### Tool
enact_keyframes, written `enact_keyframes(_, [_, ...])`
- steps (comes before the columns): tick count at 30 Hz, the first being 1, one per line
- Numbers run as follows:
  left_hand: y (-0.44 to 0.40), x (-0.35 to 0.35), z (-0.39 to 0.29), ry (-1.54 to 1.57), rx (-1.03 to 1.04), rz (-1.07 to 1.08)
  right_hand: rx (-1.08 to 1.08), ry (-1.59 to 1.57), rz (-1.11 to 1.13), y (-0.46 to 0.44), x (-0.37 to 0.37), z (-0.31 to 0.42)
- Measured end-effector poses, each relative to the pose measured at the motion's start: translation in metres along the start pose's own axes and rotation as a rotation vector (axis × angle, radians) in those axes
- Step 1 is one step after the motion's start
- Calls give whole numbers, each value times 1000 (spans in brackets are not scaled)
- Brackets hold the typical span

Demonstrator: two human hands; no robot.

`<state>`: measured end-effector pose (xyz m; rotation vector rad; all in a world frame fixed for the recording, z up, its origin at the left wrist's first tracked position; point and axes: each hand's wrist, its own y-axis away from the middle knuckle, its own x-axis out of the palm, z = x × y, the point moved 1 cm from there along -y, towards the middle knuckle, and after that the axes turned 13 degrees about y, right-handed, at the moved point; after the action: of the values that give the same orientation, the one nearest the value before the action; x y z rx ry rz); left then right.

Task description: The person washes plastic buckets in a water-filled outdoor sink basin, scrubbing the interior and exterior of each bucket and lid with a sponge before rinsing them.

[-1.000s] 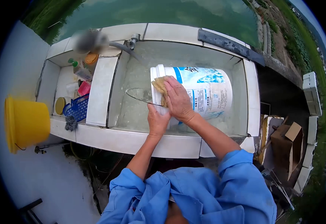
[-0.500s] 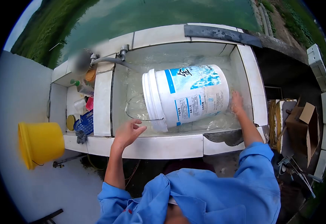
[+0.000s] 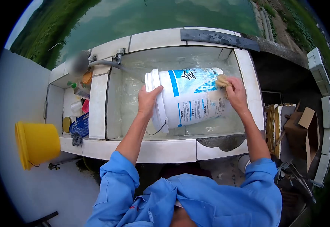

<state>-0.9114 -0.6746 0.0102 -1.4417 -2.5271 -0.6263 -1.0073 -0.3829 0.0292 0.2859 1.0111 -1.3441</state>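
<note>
A white bucket [image 3: 195, 96] with blue patches and dark print lies on its side in the water of a tiled basin [image 3: 157, 145], its rim to the left. My left hand [image 3: 148, 100] grips that rim, thumb on top. At the bucket's base end, my right hand [image 3: 237, 94] is closed on a tan scrubbing cloth [image 3: 222, 80], which touches the bucket's upper right side. The thin wire handle [image 3: 158, 130] hangs below the rim near the basin's front wall.
A grey hose [image 3: 106, 62] runs from a metal tap [image 3: 119, 55] into the basin. Left are a yellow bucket [image 3: 40, 144], a blue basket [image 3: 80, 126] and bottles. A dark strip [image 3: 220, 39] lies on the back ledge; a cardboard box [image 3: 300, 130] stands right.
My left hand has moved from beside the bucket onto its rim. My right hand has risen from the water at the base end and now presses the cloth on the bucket.
</note>
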Motion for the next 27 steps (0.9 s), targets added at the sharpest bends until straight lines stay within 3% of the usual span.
enact_keyframes(4, [17, -10, 24, -174, 138, -4, -322, -57, 23, 29, 52, 92])
enact_keyframes(6, [29, -16, 33, -354, 418, 76, -472, 3, 21, 40, 93, 124])
enact_keyframes(9, [45, -23, 14, -549, 328, 71, -524, 208, 51, 24, 94, 110])
enact_keyframes(11, [58, -36, 21, -637, 236, 74, -386, 339, 54, 8, 84, 74])
enact_keyframes(13, [62, -47, 31, -679, 327, 133, -138, 417, -30, -10, 79, 12])
enact_keyframes(14, [63, -52, 33, -678, 332, 124, -114, 453, -78, -16, 71, -16])
enact_keyframes(16, [70, -57, 43, -738, 286, 113, 45, 299, -57, -25, 54, -47])
enact_keyframes(18, [74, -69, 53, -760, 245, 128, 325, 393, 245, -38, 66, -123])
enact_keyframes(20, [66, -78, 57, -797, 223, 122, 493, 391, 603, -21, 52, -115])
enact_keyframes(22, [68, -86, 64, -738, 89, 206, 447, 83, 433, 12, 87, -160])
enact_keyframes(26, [73, -65, 45, -839, 79, 114, 343, 288, 76, 82, 171, -253])
enact_keyframes(27, [71, -60, 45, -780, 227, 109, 322, 293, 28, 78, 168, -254])
